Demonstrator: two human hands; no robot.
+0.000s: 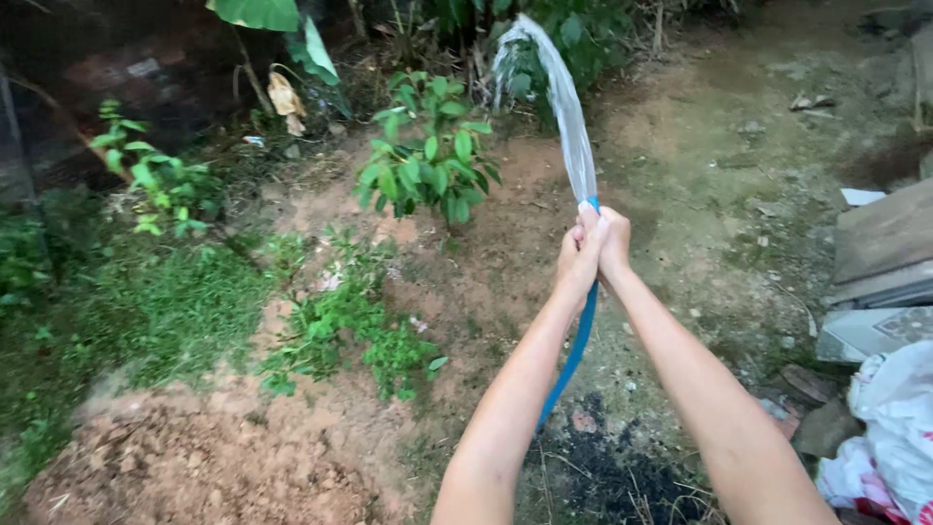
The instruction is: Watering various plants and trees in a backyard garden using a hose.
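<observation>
Left hand: I see my left hand [575, 261] wrapped around the top end of the hose, fingers closed tight on it, pressed against my right hand.
Right hand: my right hand [612, 241] clasps the same end from the other side, fingers curled shut on the hose, touching the left hand.
Hose: the blue hose [573, 360] hangs down from my two hands, running between my forearms toward the lower part of the view; its mouth sits just at the top of my grip, over the middle of the bare ground.
Water: a flat stream of water [569, 117] leaves the hose mouth and arcs up and away to the far edge of the ground, bending over toward the plants there.
Small bush: a leafy green bush [432, 160] stands in the soil to the left of the stream, apart from my hands.
Low weeds: a patch of weeds [340, 326] grows nearer to me, left of my left arm.
Ground: reddish-brown soil [194, 457], lumpy at the near left corner, with a dark burnt-looking patch [612, 476] under the hose.
Right edge: grey slabs [884, 253] lie stacked, with a white plastic bag [889, 428] just below them.
</observation>
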